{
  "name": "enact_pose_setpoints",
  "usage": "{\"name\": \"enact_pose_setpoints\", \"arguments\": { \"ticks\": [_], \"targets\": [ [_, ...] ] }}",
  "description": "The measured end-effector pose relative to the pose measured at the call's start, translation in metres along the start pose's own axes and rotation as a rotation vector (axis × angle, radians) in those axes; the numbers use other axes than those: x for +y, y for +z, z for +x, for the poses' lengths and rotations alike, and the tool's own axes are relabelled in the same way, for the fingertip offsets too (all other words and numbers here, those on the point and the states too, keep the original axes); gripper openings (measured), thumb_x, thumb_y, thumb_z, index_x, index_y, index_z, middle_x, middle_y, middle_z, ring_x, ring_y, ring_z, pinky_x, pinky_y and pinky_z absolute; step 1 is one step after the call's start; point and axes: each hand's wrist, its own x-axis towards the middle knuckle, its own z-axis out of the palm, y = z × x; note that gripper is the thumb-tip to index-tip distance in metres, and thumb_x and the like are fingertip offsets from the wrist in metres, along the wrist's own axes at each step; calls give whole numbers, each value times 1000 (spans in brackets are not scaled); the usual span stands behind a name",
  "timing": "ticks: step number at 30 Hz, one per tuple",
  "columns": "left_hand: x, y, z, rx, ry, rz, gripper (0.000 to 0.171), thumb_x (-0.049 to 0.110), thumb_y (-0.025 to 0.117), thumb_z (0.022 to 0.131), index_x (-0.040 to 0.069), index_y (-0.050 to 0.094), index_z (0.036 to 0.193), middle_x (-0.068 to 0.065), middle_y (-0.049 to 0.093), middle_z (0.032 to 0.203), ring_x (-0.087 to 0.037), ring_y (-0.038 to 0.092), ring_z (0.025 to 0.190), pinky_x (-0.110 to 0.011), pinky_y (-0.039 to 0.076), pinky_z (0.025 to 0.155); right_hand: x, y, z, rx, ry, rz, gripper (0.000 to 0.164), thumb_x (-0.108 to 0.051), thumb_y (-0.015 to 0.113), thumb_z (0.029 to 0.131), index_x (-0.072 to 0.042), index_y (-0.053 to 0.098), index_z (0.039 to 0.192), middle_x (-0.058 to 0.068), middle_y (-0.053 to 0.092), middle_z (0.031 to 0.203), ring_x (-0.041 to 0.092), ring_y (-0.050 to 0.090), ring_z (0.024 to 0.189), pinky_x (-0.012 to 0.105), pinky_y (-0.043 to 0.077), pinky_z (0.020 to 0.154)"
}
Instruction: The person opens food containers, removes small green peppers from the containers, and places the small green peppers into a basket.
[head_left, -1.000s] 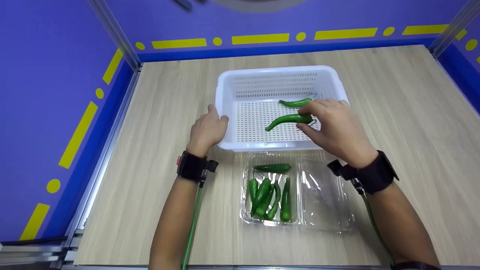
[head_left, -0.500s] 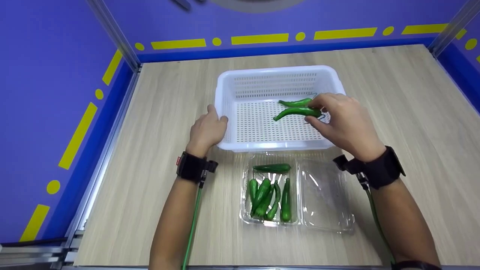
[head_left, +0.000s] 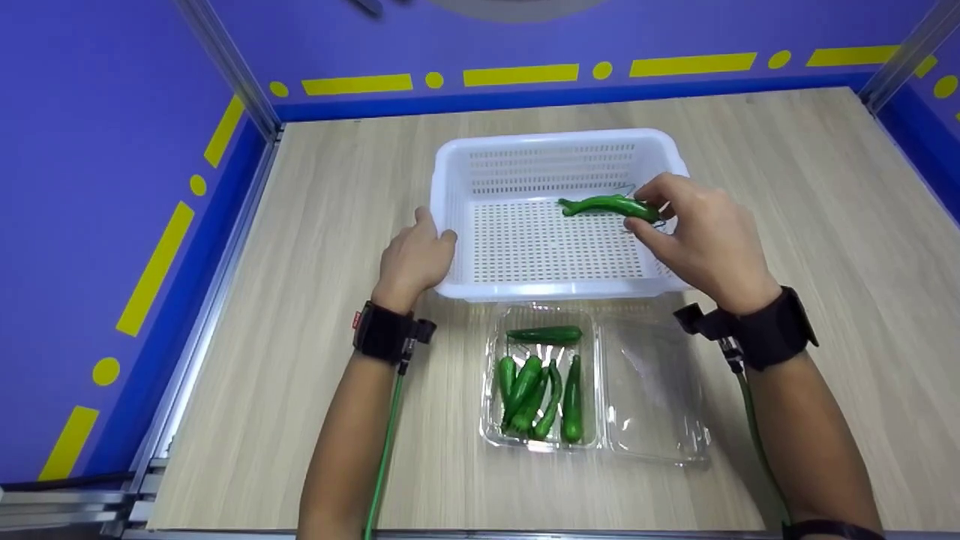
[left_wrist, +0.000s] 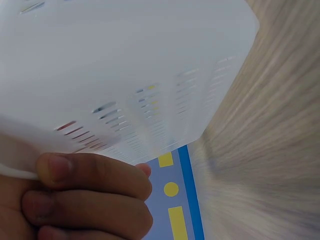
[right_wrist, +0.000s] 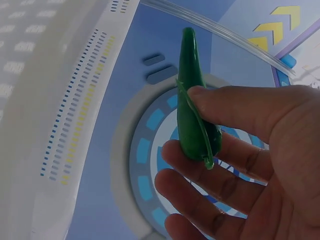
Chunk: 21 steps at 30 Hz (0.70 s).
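Observation:
My left hand point(head_left: 418, 255) grips the left rim of a white plastic basket point(head_left: 525, 291); in the left wrist view its fingers point(left_wrist: 95, 172) are curled at the basket's rim. Above the basket's right side, my right hand point(head_left: 709, 236) pinches a green chili pepper point(head_left: 626, 206) between thumb and fingers, near its stem end. In the right wrist view the chili pepper point(right_wrist: 190, 115) shows whole, its thin stem bent back along it. Another green chili pepper point(head_left: 566, 203) lies in the basket, mostly hidden behind the held one.
An open clear plastic clamshell box point(head_left: 487, 420) lies in front of the basket, with several green peppers point(head_left: 571, 401) in its left half. Its lid point(head_left: 652, 405) is spread to the right. Blue walls point(head_left: 525, 45) border the wooden tabletop point(head_left: 330, 187).
My right hand has moved to the right and farther back with the chili pepper, which now overlaps the one in the basket. The left hand keeps its place on the rim.

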Motion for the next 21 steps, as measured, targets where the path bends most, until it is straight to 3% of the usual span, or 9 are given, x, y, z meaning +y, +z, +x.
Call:
{"name": "enact_pose_setpoints", "arguments": {
  "ticks": [6,21],
  "targets": [
    [0,0,0,2,4,2,57,41,39,103,0,38,143,-23,67,107,-33,67,87,-49,52,73,3,0,1,19,46,4,26,-20,78,89,-6,68,109,11,77,98,28,72,82,38,46,63],
    [0,0,1,6,15,16,57,39,39,103,-2,38,143,-23,68,104,-33,67,84,-48,52,70,6,-1,4,36,56,11,25,-20,78,89,-5,70,108,9,77,99,26,71,83,38,46,68]
  ]
}}
